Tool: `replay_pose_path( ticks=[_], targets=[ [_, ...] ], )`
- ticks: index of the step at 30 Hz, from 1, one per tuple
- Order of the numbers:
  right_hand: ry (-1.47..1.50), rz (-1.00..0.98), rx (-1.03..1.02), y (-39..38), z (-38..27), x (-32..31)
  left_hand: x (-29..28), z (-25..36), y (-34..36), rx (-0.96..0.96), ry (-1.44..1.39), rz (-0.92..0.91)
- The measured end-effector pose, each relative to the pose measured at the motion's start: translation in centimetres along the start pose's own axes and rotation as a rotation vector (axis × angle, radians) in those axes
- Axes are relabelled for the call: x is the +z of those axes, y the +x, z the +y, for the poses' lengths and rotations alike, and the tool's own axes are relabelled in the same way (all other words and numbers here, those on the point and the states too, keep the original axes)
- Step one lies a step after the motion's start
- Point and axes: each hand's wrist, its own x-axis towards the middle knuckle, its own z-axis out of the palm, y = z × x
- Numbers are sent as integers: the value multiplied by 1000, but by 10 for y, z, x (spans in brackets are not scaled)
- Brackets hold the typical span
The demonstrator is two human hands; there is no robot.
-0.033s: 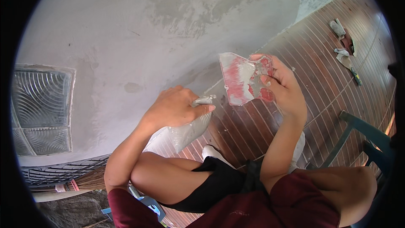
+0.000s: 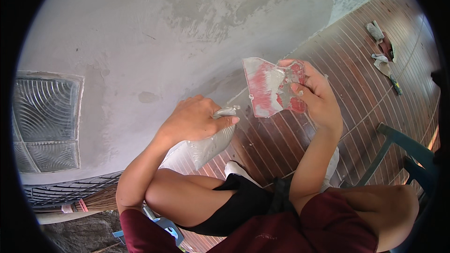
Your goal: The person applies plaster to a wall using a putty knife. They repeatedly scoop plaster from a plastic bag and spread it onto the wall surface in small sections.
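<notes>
My left hand [image 2: 196,118] is closed around the gathered neck of a plastic bag of pale grey putty [image 2: 213,146], which hangs below the fist with some putty showing at its top. To its right, my right hand [image 2: 318,93] grips a red putty spreader [image 2: 268,88] by its narrower end, thumb on the face and fingers mostly hidden behind. Grey putty smears the spreader's face and a little sticks to the thumb. Its wide edge points left toward the grey plastered wall [image 2: 122,42], apart from both wall and bag.
Brown striped floor tiles [image 2: 262,157] run along the wall's foot. A glass block window [image 2: 47,122] is set in the wall at left, above a broom [image 2: 101,197]. A putty-smeared scraper [image 2: 385,69] lies on the floor at far right, and a dark green chair [image 2: 407,143] stands nearer.
</notes>
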Motion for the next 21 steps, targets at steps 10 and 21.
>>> replay_pose_path(
  ticks=[10, 21],
  targets=[
    [-99, 33, 76, 3, 3, -5, -3, 2, -1, -14, -34, -40],
    [-96, -42, 31, 8, 12, -3, -5, -2, -2, 65, -234, -77]
  ],
)
